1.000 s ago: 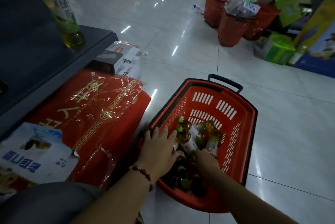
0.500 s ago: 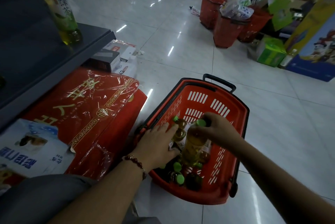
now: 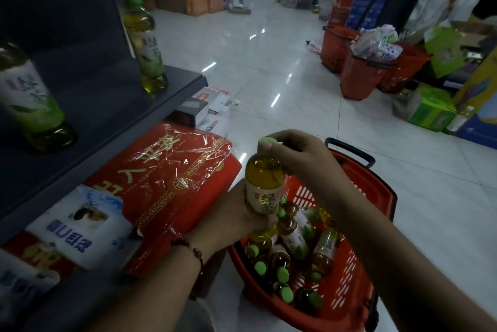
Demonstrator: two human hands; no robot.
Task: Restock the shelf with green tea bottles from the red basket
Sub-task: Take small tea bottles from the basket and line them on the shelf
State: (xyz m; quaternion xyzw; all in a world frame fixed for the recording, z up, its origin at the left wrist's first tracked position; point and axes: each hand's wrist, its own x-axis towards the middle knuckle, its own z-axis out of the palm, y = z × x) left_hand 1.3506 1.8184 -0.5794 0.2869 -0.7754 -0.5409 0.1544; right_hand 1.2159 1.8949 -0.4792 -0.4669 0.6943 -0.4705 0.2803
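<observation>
A green tea bottle [image 3: 265, 183] with a green cap is upright above the red basket [image 3: 373, 194]. My right hand [image 3: 293, 154] pinches its cap and neck from above. My left hand [image 3: 236, 216] wraps around its lower part. Several more green-capped bottles [image 3: 293, 240] lie jumbled in the basket on the floor. Two bottles stand on the dark shelf [image 3: 107, 121]: one at the left [image 3: 29, 100], one farther back near the shelf end [image 3: 145, 46].
Red wrapped gift boxes [image 3: 161, 181] and a blue-white pack [image 3: 80, 226] lie under the shelf, left of the basket. Small boxes [image 3: 207, 108] sit beyond them. Other red baskets [image 3: 357, 73] and green cartons [image 3: 430, 111] line the right side across the tiled aisle.
My right hand has lifted one bottle out of the basket and up. My left hand left the basket rim and took hold of the bottle's lower part. The camera tilted up.
</observation>
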